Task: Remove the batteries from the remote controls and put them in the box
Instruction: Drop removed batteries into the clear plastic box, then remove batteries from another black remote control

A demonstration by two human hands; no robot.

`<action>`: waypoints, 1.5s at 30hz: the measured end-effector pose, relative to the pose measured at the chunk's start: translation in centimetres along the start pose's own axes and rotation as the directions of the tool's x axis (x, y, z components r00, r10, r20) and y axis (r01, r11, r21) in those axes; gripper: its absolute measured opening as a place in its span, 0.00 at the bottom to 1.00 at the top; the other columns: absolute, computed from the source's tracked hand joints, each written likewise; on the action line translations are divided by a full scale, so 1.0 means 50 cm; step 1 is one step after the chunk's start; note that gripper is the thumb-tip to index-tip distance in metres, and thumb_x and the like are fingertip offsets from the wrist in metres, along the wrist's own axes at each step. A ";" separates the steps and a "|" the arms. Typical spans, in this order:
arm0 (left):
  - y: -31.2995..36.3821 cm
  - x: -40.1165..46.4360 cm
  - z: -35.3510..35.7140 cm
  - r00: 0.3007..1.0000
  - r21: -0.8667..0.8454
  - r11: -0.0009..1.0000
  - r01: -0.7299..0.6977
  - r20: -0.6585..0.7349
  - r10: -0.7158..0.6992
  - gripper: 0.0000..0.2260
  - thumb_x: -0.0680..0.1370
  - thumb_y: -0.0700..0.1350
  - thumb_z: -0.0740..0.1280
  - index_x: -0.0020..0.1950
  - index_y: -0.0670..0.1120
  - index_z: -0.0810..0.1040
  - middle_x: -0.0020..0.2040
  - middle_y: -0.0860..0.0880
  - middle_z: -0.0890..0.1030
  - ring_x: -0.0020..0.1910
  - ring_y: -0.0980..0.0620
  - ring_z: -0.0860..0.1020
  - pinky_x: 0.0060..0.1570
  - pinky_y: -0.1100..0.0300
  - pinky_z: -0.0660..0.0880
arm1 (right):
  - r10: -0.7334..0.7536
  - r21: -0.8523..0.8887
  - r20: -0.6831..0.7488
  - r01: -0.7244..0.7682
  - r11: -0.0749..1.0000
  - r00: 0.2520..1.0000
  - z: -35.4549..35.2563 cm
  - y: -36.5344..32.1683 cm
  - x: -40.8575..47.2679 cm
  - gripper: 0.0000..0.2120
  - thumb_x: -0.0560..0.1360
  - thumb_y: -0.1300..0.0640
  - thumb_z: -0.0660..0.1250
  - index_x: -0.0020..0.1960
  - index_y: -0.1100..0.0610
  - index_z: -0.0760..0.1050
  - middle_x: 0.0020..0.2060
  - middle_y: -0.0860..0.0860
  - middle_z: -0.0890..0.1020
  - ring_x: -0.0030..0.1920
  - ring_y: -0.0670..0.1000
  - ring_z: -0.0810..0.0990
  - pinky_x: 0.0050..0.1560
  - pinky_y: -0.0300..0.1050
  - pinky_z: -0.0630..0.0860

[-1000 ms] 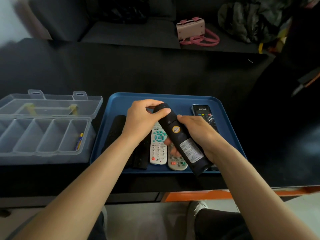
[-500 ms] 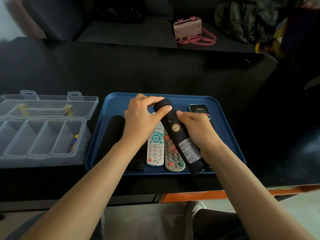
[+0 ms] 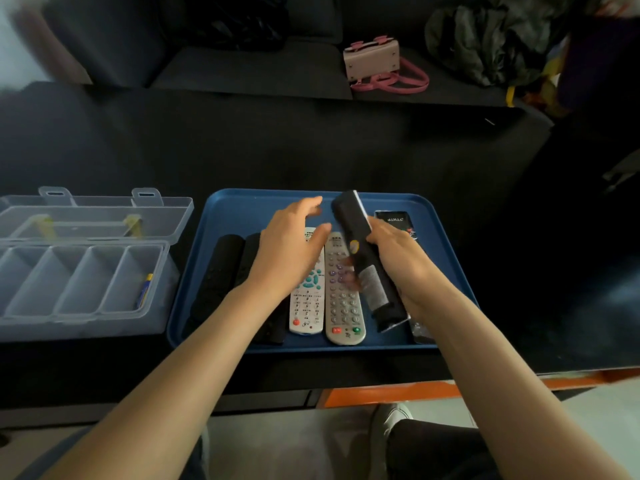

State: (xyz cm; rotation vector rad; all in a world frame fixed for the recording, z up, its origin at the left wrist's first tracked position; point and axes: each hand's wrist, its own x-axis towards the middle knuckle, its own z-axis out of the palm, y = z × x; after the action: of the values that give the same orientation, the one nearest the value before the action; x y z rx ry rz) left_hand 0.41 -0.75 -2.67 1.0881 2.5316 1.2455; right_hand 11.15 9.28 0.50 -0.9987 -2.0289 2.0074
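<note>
We work at a black table before a dark sofa holding a pink handbag. On our blue tray lie white, grey and black remotes. Our right hand grips a black remote control; our left hand hovers spread, empty. One battery sits in the clear box at the left

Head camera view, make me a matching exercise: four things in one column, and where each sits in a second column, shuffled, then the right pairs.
Things:
1. black remote
2. white remote
3. battery
4. pink handbag

Places:
A. on the sofa behind the table
B. in the right hand's grip
C. in the clear box's rightmost compartment
D. flat on the blue tray

Pairs: 1-B, 2-D, 3-C, 4-A
</note>
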 end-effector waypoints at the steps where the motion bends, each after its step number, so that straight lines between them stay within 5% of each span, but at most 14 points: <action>1: -0.003 -0.001 0.001 1.000 0.032 0.999 -0.009 0.027 0.009 0.19 0.78 0.47 0.63 0.69 0.49 0.68 0.66 0.51 0.73 0.66 0.53 0.68 0.66 0.52 0.65 | -0.037 -0.141 -0.040 0.031 0.990 0.999 -0.005 0.003 0.005 0.15 0.82 0.57 0.51 0.65 0.50 0.70 0.45 0.54 0.79 0.43 0.52 0.80 0.45 0.50 0.80; 4: -0.006 -0.004 0.001 0.989 0.170 0.983 -0.075 0.136 0.052 0.18 0.78 0.47 0.62 0.69 0.50 0.68 0.67 0.51 0.72 0.67 0.52 0.67 0.67 0.48 0.64 | -0.209 -0.555 -0.143 0.096 0.826 0.968 -0.016 0.013 0.007 0.25 0.80 0.51 0.58 0.75 0.46 0.57 0.50 0.49 0.75 0.41 0.45 0.76 0.37 0.38 0.74; 8: -0.011 -0.009 0.004 0.966 0.338 0.923 -0.184 0.235 0.107 0.20 0.79 0.48 0.60 0.71 0.52 0.65 0.71 0.54 0.67 0.71 0.54 0.62 0.69 0.51 0.59 | -0.318 -0.778 -0.190 0.054 0.626 0.929 -0.014 0.036 -0.001 0.25 0.77 0.46 0.62 0.72 0.50 0.65 0.60 0.55 0.74 0.55 0.54 0.75 0.42 0.43 0.67; 16: -0.019 -0.013 0.012 0.936 0.482 0.836 -0.261 0.339 0.096 0.21 0.80 0.53 0.56 0.73 0.54 0.60 0.75 0.56 0.60 0.74 0.56 0.54 0.73 0.47 0.50 | -0.391 -0.915 -0.179 -0.006 0.404 0.903 0.004 0.058 -0.001 0.22 0.77 0.46 0.61 0.68 0.54 0.69 0.63 0.54 0.65 0.61 0.53 0.69 0.44 0.43 0.68; 25: -0.025 -0.020 0.000 0.935 0.426 0.865 -0.266 0.331 0.125 0.21 0.80 0.50 0.59 0.73 0.51 0.63 0.74 0.53 0.63 0.72 0.53 0.61 0.69 0.53 0.61 | -0.418 -0.979 -0.130 -0.050 0.198 0.899 0.021 0.064 -0.009 0.20 0.80 0.45 0.57 0.66 0.56 0.70 0.67 0.56 0.66 0.67 0.56 0.64 0.59 0.52 0.69; 27: -0.026 -0.026 -0.011 0.941 0.420 0.870 -0.259 0.313 0.129 0.20 0.79 0.48 0.60 0.71 0.51 0.66 0.73 0.52 0.66 0.70 0.52 0.65 0.67 0.53 0.64 | -0.443 -0.979 -0.107 -0.016 0.204 0.890 0.022 0.059 -0.011 0.17 0.79 0.48 0.59 0.63 0.57 0.73 0.65 0.56 0.68 0.66 0.56 0.65 0.57 0.50 0.68; 31: -0.029 -0.034 -0.031 0.952 0.408 0.881 -0.239 0.276 0.130 0.17 0.79 0.44 0.60 0.68 0.49 0.70 0.68 0.52 0.72 0.65 0.51 0.71 0.64 0.51 0.67 | -0.403 -0.914 -0.055 0.117 0.389 0.913 0.043 0.044 -0.015 0.14 0.79 0.52 0.60 0.60 0.58 0.73 0.56 0.56 0.75 0.53 0.56 0.76 0.40 0.45 0.69; 38: -0.037 -0.038 -0.036 0.949 0.402 0.886 -0.232 0.293 0.116 0.16 0.79 0.42 0.60 0.67 0.49 0.71 0.67 0.51 0.72 0.65 0.51 0.71 0.65 0.51 0.67 | -0.308 -0.938 -0.106 0.008 0.346 0.945 0.083 0.034 -0.009 0.15 0.78 0.51 0.60 0.60 0.58 0.68 0.54 0.57 0.78 0.54 0.59 0.77 0.42 0.46 0.65; 45: -0.040 -0.034 -0.042 0.957 0.390 0.897 -0.208 0.270 0.105 0.17 0.79 0.43 0.61 0.68 0.49 0.71 0.66 0.51 0.73 0.64 0.52 0.71 0.63 0.50 0.69 | -0.235 -0.809 -0.165 0.004 0.587 0.958 0.076 0.035 0.003 0.17 0.75 0.53 0.68 0.58 0.61 0.70 0.52 0.57 0.79 0.51 0.57 0.78 0.41 0.47 0.70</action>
State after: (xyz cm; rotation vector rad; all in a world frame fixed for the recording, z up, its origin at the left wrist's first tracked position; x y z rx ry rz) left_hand -0.26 -4.03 -3.12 1.4546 2.6151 0.5521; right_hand 9.70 5.96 -1.63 -1.0965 -2.7760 0.7292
